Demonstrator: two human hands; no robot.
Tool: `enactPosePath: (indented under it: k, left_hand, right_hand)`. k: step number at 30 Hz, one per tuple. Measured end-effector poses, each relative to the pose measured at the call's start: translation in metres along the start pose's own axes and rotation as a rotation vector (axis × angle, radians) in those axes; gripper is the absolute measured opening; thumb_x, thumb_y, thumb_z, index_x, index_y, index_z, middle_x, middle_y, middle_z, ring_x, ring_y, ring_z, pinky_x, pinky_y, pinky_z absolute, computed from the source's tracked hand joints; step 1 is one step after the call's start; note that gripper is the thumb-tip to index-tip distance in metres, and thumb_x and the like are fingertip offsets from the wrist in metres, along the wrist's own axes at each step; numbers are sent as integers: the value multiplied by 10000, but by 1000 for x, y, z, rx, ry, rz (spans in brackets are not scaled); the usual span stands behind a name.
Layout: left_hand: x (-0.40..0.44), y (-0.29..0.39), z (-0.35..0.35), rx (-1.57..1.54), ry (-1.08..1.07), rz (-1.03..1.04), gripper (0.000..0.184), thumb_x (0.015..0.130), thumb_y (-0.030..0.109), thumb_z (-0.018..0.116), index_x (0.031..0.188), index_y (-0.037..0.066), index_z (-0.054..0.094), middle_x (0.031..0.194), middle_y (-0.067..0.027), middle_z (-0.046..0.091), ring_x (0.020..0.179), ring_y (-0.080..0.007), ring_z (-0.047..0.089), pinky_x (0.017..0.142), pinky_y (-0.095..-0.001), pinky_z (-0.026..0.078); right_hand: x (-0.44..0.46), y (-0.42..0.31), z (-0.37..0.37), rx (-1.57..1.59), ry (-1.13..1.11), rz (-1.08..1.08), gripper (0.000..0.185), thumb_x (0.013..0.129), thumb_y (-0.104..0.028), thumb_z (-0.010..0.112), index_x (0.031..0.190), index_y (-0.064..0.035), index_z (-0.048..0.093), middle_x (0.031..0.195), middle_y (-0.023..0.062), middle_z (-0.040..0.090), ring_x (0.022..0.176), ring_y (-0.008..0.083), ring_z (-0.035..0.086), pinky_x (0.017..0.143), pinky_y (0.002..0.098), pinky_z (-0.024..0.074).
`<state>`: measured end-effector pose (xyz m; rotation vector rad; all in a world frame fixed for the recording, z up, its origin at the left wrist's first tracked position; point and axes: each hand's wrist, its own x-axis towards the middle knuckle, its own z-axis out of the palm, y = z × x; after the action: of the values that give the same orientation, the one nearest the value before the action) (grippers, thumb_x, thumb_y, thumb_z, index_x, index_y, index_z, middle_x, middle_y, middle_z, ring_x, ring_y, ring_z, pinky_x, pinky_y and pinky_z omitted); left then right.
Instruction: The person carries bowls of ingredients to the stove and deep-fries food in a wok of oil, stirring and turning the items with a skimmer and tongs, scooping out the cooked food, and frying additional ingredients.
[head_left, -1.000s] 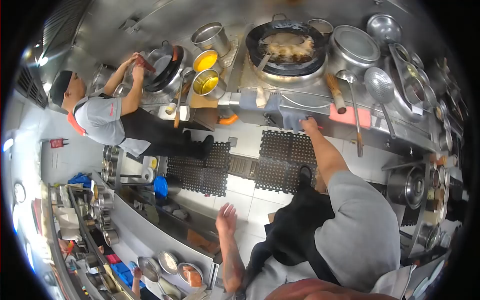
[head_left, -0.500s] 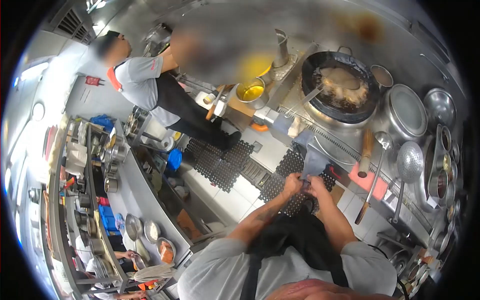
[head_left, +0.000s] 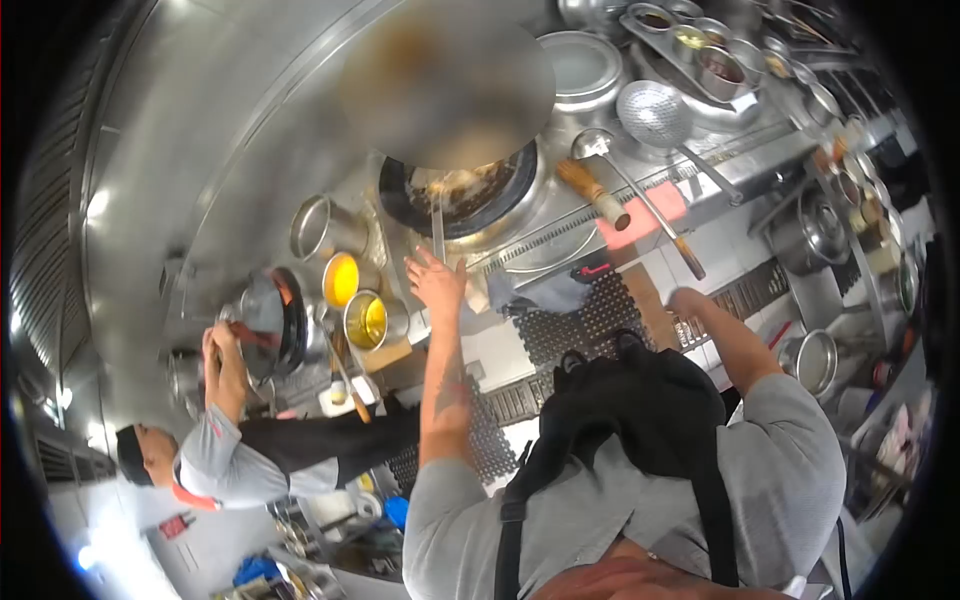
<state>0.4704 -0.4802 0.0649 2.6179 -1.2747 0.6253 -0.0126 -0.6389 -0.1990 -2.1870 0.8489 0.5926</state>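
Observation:
My left hand [head_left: 437, 282] is stretched out with its fingers apart, at the front of the stove by the handle end of a skimmer [head_left: 438, 225]. That skimmer rests in a dark wok [head_left: 490, 205] of bubbling oil, partly hidden by a blurred patch. A grey-blue cloth [head_left: 550, 293] hangs over the stove's front edge, right of this hand. My right hand [head_left: 686, 302] is low on the right, past the counter edge near a pink cloth [head_left: 643, 214]; its fingers are too unclear to make out.
A co-worker [head_left: 230, 465] stands at another wok [head_left: 285, 325] on the left. Two pots of yellow liquid [head_left: 366, 321] stand between the woks. A brush [head_left: 594, 194], a ladle [head_left: 645, 200] and a perforated skimmer [head_left: 655, 115] lie at the right.
My hands were together at the grey-blue cloth and have parted. The left has reached forward to the stove; the right has moved out to the right. The view has turned.

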Motion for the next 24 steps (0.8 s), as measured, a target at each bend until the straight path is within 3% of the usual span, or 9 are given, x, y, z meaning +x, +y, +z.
enactPosePath:
  k: [2,5,6,7,9,11,17,21,24]
  left_hand:
    - [13,-9,12,-20,-329,-9,738,776,270,619,1369,-19,290,1168,-332,479,989,-396,562,800,-469,477]
    - [29,-29,56,-154,-299,151,586,834,156,497,1346,-59,309,1140,-336,496,912,-397,596,761,-432,500]
    - [31,-30,48,-183,-100,240,410,838,67,410,1209,-100,453,964,-318,583,769,-400,622,697,-429,512]
    - [35,-38,42,-189,-91,225,410,838,67,410,1209,-100,453,964,-318,583,769,-400,622,697,-429,512]
    - [55,-60,23,-246,-152,212,268,825,94,450,994,-62,589,771,-280,612,695,-419,612,648,-471,504]
    - [65,-84,-7,-357,-72,89,204,822,155,502,813,-11,620,708,-265,606,694,-438,601,632,-499,490]
    - [104,-136,-10,-538,-289,-171,241,859,180,472,837,-17,610,719,-196,650,590,-329,633,521,-433,485]
    - [104,-130,18,-1113,-870,-564,272,905,213,409,885,19,599,540,3,492,373,-77,371,311,-248,243]
    - [93,-100,14,-1271,-1156,-718,278,923,242,390,923,34,574,518,62,326,375,-39,268,311,-192,164]
  right_hand:
    - [-12,78,79,102,-24,184,386,774,-338,606,854,35,664,732,184,658,590,303,647,517,404,522]
    - [-105,75,128,-28,-155,191,396,862,-336,540,761,28,657,721,169,665,563,255,656,501,378,538]
    - [-104,86,167,260,-93,578,316,840,-304,582,808,2,655,737,137,676,536,228,651,468,367,532]
    - [-120,82,178,-7,-322,418,332,842,-370,551,811,-65,678,795,106,676,645,216,655,587,393,523]
    - [-133,119,260,728,-369,709,288,763,-435,598,694,-166,675,783,16,671,723,202,652,667,408,505]
    - [-146,72,232,525,-258,602,237,716,-364,616,685,-133,661,757,54,665,722,229,654,663,398,515]
    - [-103,22,144,-371,8,-224,152,686,-204,616,682,-52,622,668,125,636,658,293,650,595,385,531]
    - [-78,17,94,548,201,123,140,768,-191,556,751,-61,605,666,89,598,603,214,607,523,358,498]
    - [-62,20,68,753,341,76,142,830,-181,510,803,-69,591,665,62,570,562,154,575,470,338,474]
